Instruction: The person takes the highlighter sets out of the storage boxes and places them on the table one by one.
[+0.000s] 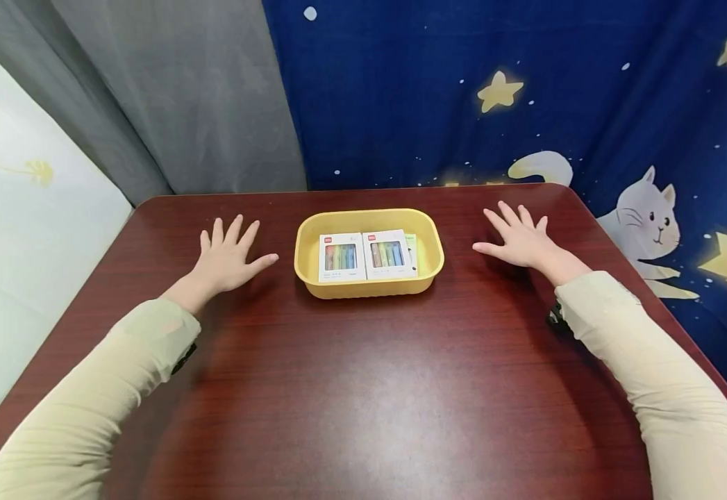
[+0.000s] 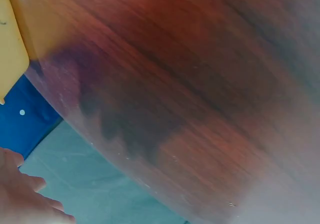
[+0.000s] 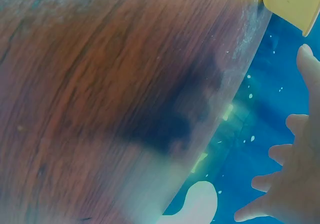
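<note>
Between the two hands, toward the far side of the table, stands a yellow plastic basket (image 1: 369, 289). Two white boxes lie side by side in it, a left box (image 1: 342, 274) and a right box (image 1: 391, 271), each with a window showing coloured sticks. A green-and-white item (image 1: 412, 243) is partly hidden behind the right box. My left hand (image 1: 226, 261) is to the left of the basket, fingers spread and thumb pointing at it. On the other side my right hand (image 1: 519, 237) is likewise spread, holding nothing. Both wrist views show each hand above its shadow on the tabletop.
The dark red wooden table (image 1: 363, 389) ends at a far edge close behind the basket. Beyond it hang a grey curtain (image 1: 194, 90) and a blue curtain (image 1: 394, 90) with stars and a cat. A white cloth (image 1: 19, 208) borders the left side.
</note>
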Tool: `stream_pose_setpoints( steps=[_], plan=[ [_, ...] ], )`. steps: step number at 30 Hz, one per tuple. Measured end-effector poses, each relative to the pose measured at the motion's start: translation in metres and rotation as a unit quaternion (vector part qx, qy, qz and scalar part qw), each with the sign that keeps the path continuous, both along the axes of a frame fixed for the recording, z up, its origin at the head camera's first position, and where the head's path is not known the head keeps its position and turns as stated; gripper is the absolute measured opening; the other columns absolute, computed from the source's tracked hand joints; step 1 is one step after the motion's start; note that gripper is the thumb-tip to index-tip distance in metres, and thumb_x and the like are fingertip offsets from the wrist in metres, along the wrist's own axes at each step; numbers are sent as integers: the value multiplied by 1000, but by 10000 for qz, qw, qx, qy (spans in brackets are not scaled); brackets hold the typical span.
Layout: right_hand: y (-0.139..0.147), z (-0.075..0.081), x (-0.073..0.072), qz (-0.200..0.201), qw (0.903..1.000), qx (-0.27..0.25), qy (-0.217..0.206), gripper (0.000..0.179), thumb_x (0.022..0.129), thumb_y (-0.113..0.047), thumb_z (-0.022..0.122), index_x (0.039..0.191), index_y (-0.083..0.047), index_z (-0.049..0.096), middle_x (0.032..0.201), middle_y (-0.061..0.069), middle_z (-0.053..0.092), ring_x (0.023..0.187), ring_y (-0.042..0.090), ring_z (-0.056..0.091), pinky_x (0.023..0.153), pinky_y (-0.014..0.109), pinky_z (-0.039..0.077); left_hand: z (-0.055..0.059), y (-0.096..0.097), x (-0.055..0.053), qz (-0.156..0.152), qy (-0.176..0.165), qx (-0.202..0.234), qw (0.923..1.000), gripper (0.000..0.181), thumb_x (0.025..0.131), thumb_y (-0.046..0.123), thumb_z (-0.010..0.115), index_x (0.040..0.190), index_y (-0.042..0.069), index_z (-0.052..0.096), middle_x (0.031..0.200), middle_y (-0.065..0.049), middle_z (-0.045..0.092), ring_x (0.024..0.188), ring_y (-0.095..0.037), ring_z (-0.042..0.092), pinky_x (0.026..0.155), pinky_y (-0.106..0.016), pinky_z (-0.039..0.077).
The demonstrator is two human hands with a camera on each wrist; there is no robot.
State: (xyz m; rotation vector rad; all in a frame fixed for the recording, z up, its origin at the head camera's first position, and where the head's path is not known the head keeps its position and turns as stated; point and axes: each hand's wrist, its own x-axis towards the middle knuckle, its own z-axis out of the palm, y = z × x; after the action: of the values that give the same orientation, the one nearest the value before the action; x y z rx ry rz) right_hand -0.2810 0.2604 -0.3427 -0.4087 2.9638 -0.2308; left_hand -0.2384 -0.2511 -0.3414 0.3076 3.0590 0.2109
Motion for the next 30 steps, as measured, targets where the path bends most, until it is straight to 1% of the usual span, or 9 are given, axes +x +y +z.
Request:
stream_pose_setpoints(
  steps=[4, 9, 14, 17, 22, 25, 30],
  plan=[
    [-4, 0, 0, 37, 9999, -93, 50, 91, 83, -70, 39, 147, -11, 14, 151, 21, 2, 132, 52, -2, 93, 75, -3, 1, 6, -2, -40, 10, 27, 10000, 89, 85, 70, 30, 147, 9, 11, 150, -24, 0, 132, -51, -10, 101, -66, -7],
    [-10, 0, 0, 110, 9997, -195, 131, 86, 85, -65, 40, 147, -11, 15, 150, 22, 4, 132, 52, -1, 93, 75, -3, 3, 15, -3, -94, -23, 45, 9999, 89, 85, 70, 30, 148, 10, 10, 151, -22, -1, 133, -50, -11, 102, -65, -7],
    [-20, 5, 4, 248, 9989, -339, 213, 77, 89, -57, 43, 146, -12, 16, 150, 22, 6, 132, 52, 1, 93, 76, 0, 4, 25, -4, -209, 132, 2, 9997, 86, 86, 68, 33, 147, 11, 13, 151, -21, 3, 134, -49, -7, 103, -64, -1],
    [-27, 8, 6, 348, 9983, -402, 249, 76, 90, -55, 44, 146, -12, 18, 150, 21, 7, 132, 52, 3, 93, 75, 0, 4, 33, -4, -304, 190, 62, 9993, 83, 87, 65, 37, 147, 12, 16, 151, -21, 6, 134, -48, -4, 104, -63, 1],
    [-39, 12, 10, 480, 9974, -412, 345, 75, 90, -55, 45, 146, -12, 20, 150, 20, 10, 133, 50, 4, 94, 74, -2, 4, 49, -1, -450, 121, 241, 9986, 81, 88, 63, 37, 147, 12, 17, 151, -20, 6, 135, -48, -3, 106, -62, 1],
    [-45, 14, 12, 572, 9966, -396, 432, 74, 90, -54, 45, 146, -13, 21, 150, 19, 11, 133, 50, 5, 96, 73, -1, 2, 56, 1, -512, 145, 336, 9980, 80, 88, 62, 37, 147, 11, 18, 151, -20, 7, 134, -48, -1, 106, -62, 2],
    [-55, 13, 15, 705, 9958, -392, 427, 71, 91, -53, 45, 146, -14, 22, 151, 18, 11, 135, 47, 6, 100, 69, 2, -6, 67, 4, -568, 172, 255, 9979, 79, 88, 62, 38, 146, 12, 20, 151, -19, 10, 135, -48, 4, 106, -61, 7]
  ],
)
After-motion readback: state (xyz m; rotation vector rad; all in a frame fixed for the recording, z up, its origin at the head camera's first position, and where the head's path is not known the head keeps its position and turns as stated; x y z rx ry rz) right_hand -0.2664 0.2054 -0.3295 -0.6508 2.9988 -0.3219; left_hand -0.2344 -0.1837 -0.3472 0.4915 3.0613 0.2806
